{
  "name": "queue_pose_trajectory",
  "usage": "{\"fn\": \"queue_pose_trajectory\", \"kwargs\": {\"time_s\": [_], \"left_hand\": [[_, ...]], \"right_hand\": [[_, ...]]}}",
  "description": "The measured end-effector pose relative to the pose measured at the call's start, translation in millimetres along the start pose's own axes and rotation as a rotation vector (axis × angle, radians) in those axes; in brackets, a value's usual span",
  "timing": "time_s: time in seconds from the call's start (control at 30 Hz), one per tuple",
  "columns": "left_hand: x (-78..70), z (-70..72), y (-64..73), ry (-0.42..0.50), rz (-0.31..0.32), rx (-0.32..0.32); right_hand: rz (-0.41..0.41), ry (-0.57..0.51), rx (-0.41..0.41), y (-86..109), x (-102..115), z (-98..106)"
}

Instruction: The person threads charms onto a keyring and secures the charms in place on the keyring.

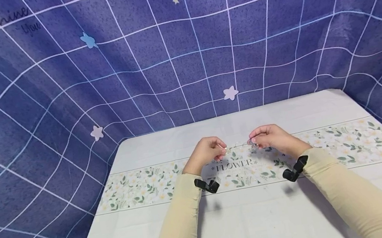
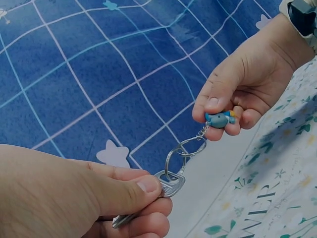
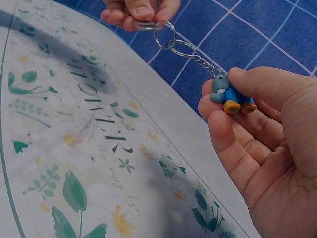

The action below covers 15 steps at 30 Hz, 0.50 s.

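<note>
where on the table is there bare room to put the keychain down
Free: the white strip of table between the two sleeves, and the strip between the floral band and the backdrop. Crowded only where the left hand and right hand hold the keychain.

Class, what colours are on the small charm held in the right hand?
The charm is grey-blue with a blue body and orange feet, clearest in the right wrist view.

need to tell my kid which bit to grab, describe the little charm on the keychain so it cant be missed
Above the white floral table, two hands stretch a keychain. The right hand pinches the charm: a grey-blue figure with blue body and orange feet, on a short chain, unlike the metal key in the left hand.
</note>
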State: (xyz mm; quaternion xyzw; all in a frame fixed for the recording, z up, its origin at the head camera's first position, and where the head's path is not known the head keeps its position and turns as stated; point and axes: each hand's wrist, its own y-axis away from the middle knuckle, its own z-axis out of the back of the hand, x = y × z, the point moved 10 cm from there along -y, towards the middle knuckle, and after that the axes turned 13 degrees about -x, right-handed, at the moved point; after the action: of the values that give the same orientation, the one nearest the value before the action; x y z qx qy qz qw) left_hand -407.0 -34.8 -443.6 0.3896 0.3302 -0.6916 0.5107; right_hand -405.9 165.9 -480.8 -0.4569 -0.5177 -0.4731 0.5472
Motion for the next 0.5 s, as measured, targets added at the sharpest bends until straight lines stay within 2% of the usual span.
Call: {"fn": "queue_pose_trajectory", "kwargs": {"time_s": [0.2, 0.5], "left_hand": [[10.2, 0.4, -2.2, -0.050, 0.007, -0.048], [24.1, 5.8, -3.6, -0.179, 0.003, -0.191]], "right_hand": [[0.020, 0.122, -0.009, -0.1, -3, 0], [-0.015, 0.210, -0.030, -1.7, -9, -3]]}}
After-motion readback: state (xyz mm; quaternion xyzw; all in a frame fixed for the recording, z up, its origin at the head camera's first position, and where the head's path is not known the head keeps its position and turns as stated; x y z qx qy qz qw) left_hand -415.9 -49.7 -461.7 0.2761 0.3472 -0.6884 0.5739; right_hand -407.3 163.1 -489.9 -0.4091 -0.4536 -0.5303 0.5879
